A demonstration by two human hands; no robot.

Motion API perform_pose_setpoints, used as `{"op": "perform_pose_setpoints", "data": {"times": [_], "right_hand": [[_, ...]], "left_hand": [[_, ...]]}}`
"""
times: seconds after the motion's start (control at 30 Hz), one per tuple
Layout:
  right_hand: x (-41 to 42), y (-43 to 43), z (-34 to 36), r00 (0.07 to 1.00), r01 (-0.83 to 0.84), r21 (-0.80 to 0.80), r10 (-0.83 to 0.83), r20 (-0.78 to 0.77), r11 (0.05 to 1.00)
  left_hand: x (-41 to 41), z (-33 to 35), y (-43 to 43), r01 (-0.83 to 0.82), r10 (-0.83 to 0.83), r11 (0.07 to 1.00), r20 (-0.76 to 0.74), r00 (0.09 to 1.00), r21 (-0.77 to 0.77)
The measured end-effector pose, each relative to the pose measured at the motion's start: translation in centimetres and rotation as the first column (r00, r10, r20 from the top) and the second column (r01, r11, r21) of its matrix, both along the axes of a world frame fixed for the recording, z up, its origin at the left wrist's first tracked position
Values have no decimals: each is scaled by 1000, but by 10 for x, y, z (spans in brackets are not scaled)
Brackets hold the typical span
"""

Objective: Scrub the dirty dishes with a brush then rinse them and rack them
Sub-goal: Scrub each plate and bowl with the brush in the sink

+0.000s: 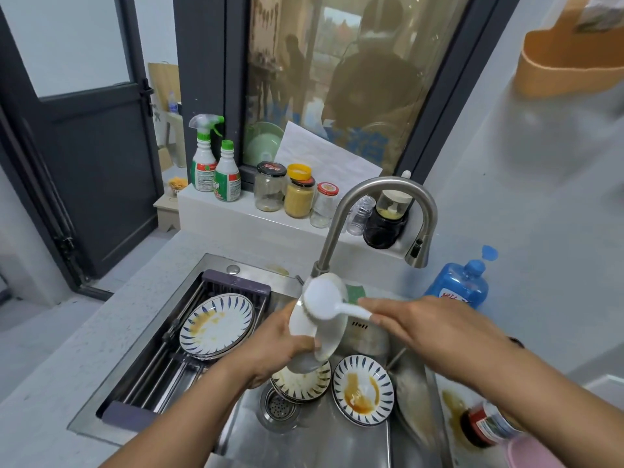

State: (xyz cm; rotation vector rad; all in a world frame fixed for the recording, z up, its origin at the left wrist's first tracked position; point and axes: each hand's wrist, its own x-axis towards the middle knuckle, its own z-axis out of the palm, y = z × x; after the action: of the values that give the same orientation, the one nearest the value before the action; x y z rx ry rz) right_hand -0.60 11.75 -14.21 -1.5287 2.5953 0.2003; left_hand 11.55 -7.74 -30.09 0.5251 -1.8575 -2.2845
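Left hand (280, 349) fingers curl round the lower rim of a plate (332, 336), held on edge over the sink (337, 444). Right hand (425, 325) fingers pinch the brush (324, 300) handle, head against the plate. Risk: brush pressure could slip that grip (one hand, bottom rim only), dropping it onto the dirty plates (363, 390) below.

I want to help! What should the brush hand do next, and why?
Probably rub the brush round the plate that the left hand holds on edge. The right hand has the brush head against it, and no water shows at the tap, so rinsing likely comes later.
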Motion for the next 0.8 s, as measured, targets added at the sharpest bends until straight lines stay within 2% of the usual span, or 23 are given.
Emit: {"op": "perform_pose_setpoints", "data": {"times": [0.1,0.23,0.33,0.47,0.57,0.67,0.8], "right_hand": [[-4,-5,-7,998,-11,-9,10,-64,1000],[-31,6,-6,992,129,-49,-130,-3,990],[-12,7,-5,996,92,-69,-91,18,993],[8,-1,-13,997,-54,-46,51,-54,998],[-7,4,-6,997,30,-26,-32,-68,999],[-35,14,0,985,160,-43,-157,65,986],[-62,32,-10,917,275,-91,-232,325,957]], "left_hand": [[0,0,-2,-17,16,1000,-7,1000,-14],[5,-3,-5,-33,40,996,-77,996,83],[1,0,-2,-37,49,990,-92,995,135],[2,0,0,-20,22,999,-51,998,34],[10,4,-3,47,-49,996,-28,998,-80],[19,9,-5,73,-77,995,-58,995,-72],[25,13,-6,30,-17,997,-159,987,77]]}}
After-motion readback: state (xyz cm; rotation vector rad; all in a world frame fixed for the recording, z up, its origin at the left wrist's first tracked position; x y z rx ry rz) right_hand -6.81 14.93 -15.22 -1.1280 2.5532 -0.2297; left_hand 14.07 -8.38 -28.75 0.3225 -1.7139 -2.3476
